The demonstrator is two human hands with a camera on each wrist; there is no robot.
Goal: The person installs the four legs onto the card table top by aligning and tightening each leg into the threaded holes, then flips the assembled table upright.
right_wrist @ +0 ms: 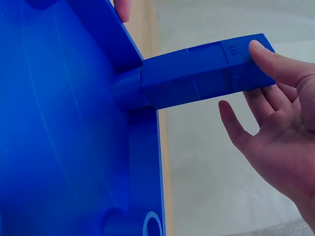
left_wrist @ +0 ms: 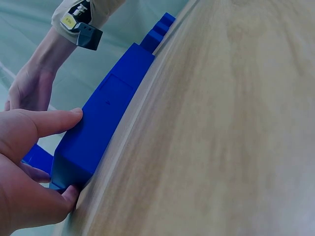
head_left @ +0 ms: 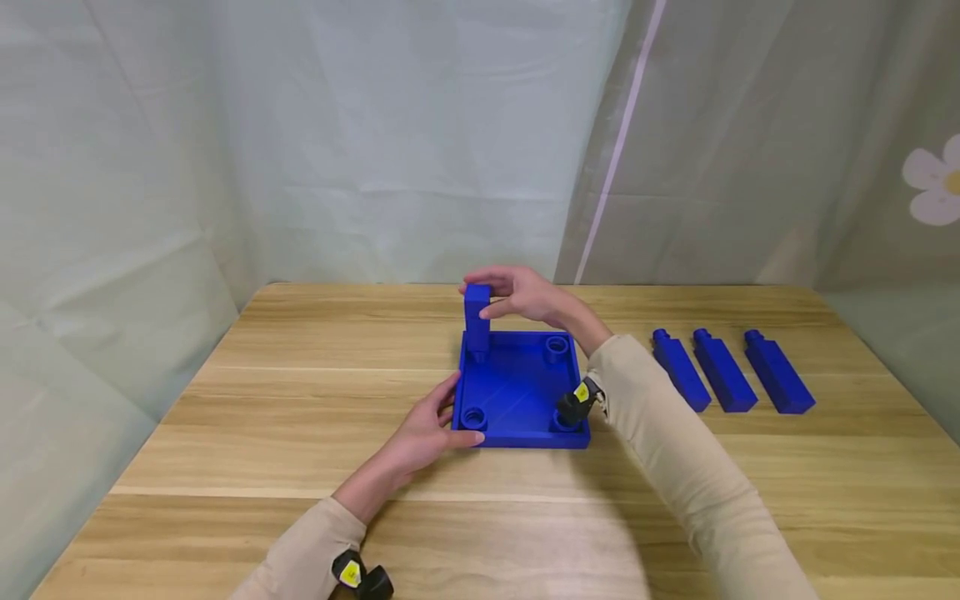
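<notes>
The wooden table (head_left: 300, 433) sits by pale curtains (head_left: 300, 142). The left hand (head_left: 427, 429) grips the near corner of the blue tray (head_left: 517, 392). The right hand (head_left: 525, 296) pinches the top of a blue block (head_left: 476, 321) standing upright in the tray's far left hole. Three more blocks (head_left: 731, 371) lie to the right.

- Wooden table (head_left: 300, 417), pale planks, grain running left to right.
- Three spare blue blocks (head_left: 731, 371) on the right side, side by side, lying flat, pegs pointing to the far edge, well apart from the middle of the table.
- Grey-green curtain (head_left: 300, 142) hanging behind and to the left, creased.
- Second drape (head_left: 787, 142) on the right, greyer, with a pale stripe (head_left: 622, 142) running down it.
- White flower print (head_left: 933, 187) at the far right edge, yellow centre.
</notes>
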